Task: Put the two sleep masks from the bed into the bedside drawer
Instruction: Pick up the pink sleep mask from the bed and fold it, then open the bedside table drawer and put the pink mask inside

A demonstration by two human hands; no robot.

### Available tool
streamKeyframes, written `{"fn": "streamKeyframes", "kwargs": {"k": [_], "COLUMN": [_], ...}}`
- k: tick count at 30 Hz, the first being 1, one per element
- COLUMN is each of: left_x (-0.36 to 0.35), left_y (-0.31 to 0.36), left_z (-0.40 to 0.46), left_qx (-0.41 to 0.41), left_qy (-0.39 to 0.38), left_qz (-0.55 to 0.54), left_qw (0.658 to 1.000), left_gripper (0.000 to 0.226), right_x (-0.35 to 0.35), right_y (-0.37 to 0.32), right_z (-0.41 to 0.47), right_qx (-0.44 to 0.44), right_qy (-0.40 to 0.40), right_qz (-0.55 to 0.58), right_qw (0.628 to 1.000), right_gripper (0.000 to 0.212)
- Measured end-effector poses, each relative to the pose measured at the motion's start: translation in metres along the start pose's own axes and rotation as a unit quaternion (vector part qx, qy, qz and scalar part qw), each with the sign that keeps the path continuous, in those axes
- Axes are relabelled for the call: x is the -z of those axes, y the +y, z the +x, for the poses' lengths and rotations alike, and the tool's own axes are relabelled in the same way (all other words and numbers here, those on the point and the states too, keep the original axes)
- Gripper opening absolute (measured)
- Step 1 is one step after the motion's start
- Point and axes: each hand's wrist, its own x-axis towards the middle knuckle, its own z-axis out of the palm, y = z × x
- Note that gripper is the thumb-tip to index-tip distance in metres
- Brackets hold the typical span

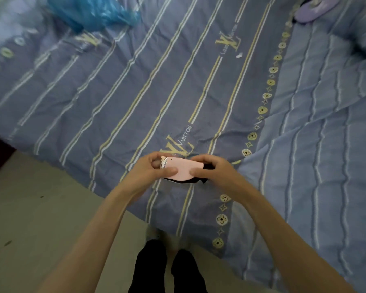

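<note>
The bed [135, 92], spread with a blue-grey striped cover with yellow logos, fills most of the view. A crumpled blue plastic bag [93, 12] lies at its far left, a lilac soft object [315, 8] at the far right, blurred. Pale floor [30, 208] runs along the near left. Over the bed's near edge both hands hold a pink fabric sleep mask [183, 170], its long axis lying left to right, curved edge toward the near side. A small printed figure sits at its left end. Black fabric [190, 181] shows just beneath it; whether that is the second mask, I cannot tell. Left hand [152, 170] pinches the left end, thumb on top. Right hand [211, 168] pinches the right end likewise.
</note>
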Motion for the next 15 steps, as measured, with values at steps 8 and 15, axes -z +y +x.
{"fn": "streamKeyframes", "kwargs": {"k": [8, 15], "left_x": [0.114, 0.264], "left_y": [0.04, 0.034], "left_z": [-0.119, -0.217], "left_qx": [-0.052, -0.111], "left_qy": [0.149, 0.292], "left_qz": [-0.198, -0.193], "left_qw": [0.967, 0.93], "left_gripper": [0.024, 0.018], "right_x": [-0.138, -0.318], "right_y": [-0.115, -0.192], "right_z": [0.01, 0.043], "right_qx": [0.044, 0.049], "right_qy": [-0.034, -0.136], "right_qz": [0.087, 0.045], "right_qw": [0.995, 0.988], "right_gripper": [0.018, 0.017]}}
